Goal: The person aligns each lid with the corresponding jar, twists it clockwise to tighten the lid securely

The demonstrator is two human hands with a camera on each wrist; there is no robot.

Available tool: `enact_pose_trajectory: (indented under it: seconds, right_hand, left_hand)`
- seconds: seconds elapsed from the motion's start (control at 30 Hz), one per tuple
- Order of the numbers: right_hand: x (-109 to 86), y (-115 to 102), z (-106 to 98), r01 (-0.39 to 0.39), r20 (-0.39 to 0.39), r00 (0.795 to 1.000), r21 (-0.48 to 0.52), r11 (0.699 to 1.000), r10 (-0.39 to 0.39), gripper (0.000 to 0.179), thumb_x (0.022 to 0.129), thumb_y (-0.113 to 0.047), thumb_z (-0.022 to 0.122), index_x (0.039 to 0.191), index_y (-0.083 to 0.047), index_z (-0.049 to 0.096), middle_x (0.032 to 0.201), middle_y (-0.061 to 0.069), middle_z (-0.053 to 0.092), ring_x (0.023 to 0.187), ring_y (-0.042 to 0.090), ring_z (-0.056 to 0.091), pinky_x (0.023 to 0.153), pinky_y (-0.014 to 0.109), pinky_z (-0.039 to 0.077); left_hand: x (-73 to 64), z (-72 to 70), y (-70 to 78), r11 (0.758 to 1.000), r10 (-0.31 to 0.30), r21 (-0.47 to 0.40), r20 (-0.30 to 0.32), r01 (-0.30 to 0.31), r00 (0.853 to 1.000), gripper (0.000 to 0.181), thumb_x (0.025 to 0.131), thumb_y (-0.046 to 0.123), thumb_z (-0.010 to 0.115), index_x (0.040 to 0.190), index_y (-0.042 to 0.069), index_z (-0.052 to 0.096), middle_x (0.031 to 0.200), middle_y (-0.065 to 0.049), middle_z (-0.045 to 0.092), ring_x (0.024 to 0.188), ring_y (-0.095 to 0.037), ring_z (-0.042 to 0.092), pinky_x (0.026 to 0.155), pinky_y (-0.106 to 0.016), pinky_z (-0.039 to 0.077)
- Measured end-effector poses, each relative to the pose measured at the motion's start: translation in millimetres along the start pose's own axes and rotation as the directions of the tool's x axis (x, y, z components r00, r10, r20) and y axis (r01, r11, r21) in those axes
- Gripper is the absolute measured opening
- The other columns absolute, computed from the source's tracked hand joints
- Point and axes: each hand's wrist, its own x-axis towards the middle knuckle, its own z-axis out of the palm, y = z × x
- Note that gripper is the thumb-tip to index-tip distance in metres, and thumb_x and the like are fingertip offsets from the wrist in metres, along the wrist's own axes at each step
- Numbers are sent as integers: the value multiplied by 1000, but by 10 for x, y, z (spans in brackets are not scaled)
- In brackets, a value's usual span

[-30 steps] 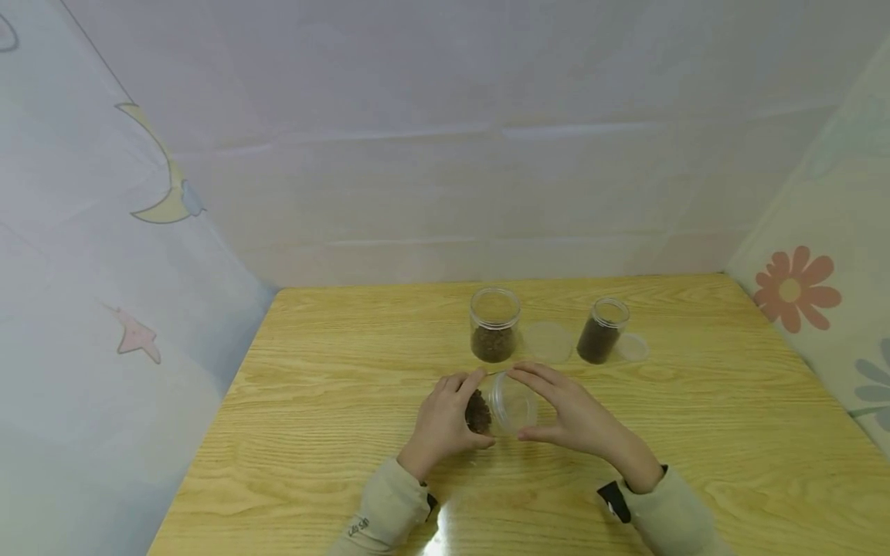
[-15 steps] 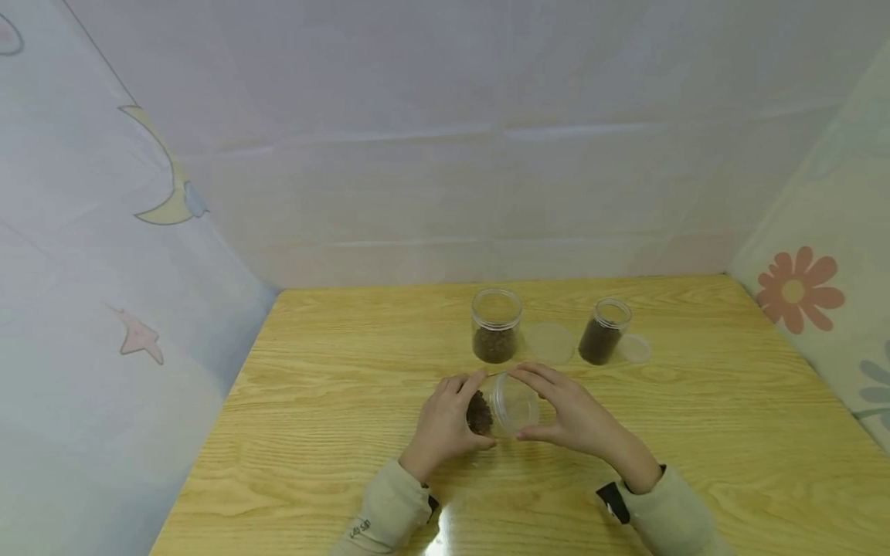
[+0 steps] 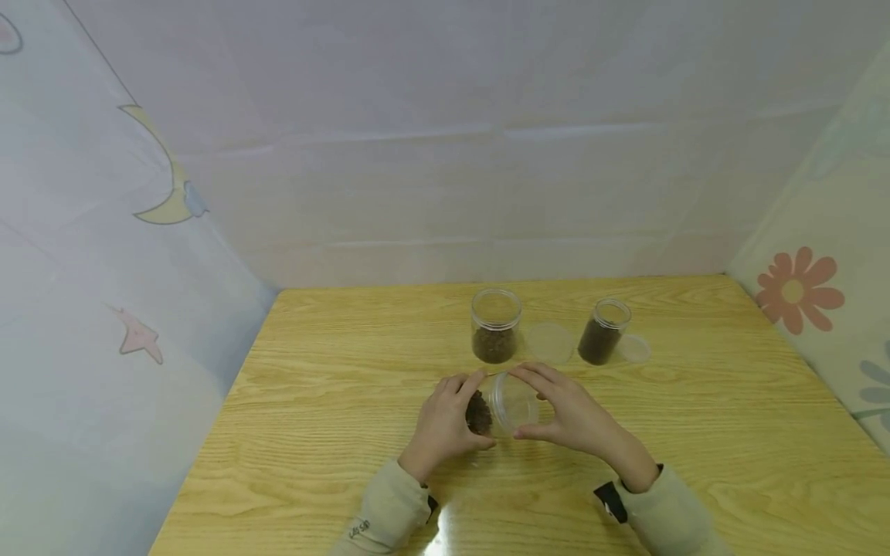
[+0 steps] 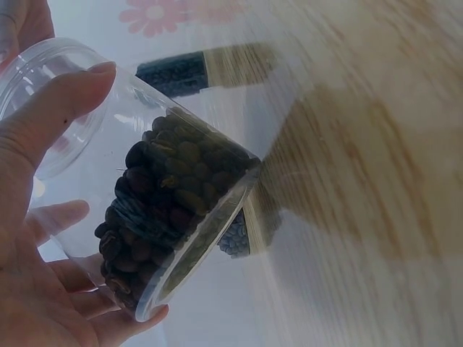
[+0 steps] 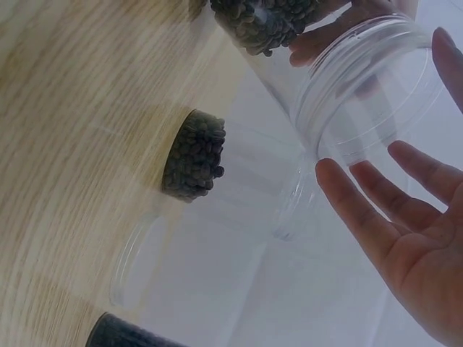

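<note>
A clear jar (image 4: 166,181) part full of dark beans, like coffee beans, leans on its bottom edge, mouth tipped to the right. My left hand (image 3: 447,417) grips its body, thumb on one side and fingers around the other. At the mouth, a clear round lid (image 3: 518,405) sits against the neck, and my right hand (image 3: 573,413) holds its rim between thumb and fingers. In the right wrist view, fingertips of the right hand (image 5: 412,224) meet the rim of the lid (image 5: 391,87). Whether the lid is threaded on, I cannot tell.
Behind the hands on the wooden table (image 3: 334,386) stands a wide lidless jar (image 3: 495,340) of dark beans, with a clear lid (image 3: 549,342) beside it. Farther right are a narrower lidless jar (image 3: 601,340) of dark contents and a small lid (image 3: 634,348).
Almost nothing differs. The right hand's fingers and thumb have shifted slightly at the lid, while the left hand and jar hold their place.
</note>
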Motion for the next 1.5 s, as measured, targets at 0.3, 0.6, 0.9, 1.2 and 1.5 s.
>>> enact_pose_trajectory:
  seconds: [0.3,0.6,0.9,1.2,1.5]
  right_hand:
    - [11,4,24,-28,-34,999,18,999,28,78,68,-39,78,130,-6,46,123,18,50,86,27,60,66,34,53]
    - [18,-25,35,-75,-48,996,-17,997,74,73,69,-41,76,126,-4,50,118,14,55,91,28,58,65,34,51]
    - [18,-43,32,-141,-42,989,16,990,142,73,70,-46,73,125,-3,51,116,17,56,88,30,59,61,31,51]
    - [25,-51,33,-167,-41,985,-11,986,166,73,71,-48,72,123,-1,52,113,17,58,84,26,60,59,27,49]
    - [47,-63,20,-182,-44,982,-20,983,181,71,72,-48,72,120,1,55,105,16,61,80,26,60,58,29,49]
  left_hand:
    - [3,-17,7,1000,-7,-9,6,7,1000,95,56,46,84,134,16,40,120,-10,52,109,-27,50,78,-41,50]
    - [6,-9,6,1000,-5,-13,-1,5,1000,95,54,46,85,133,15,41,119,-10,53,108,-27,51,77,-41,50]
    - [10,-4,13,1000,-3,-8,-1,3,1000,96,54,47,85,133,17,40,119,-11,53,109,-28,51,77,-42,50]
    - [10,4,12,1000,10,-10,-23,-10,1000,96,54,46,85,133,16,41,116,-10,54,106,-27,51,77,-41,50]
    - [15,-15,21,1000,4,-7,-12,-5,1000,95,55,46,84,133,17,40,116,-10,53,107,-27,51,77,-41,50]
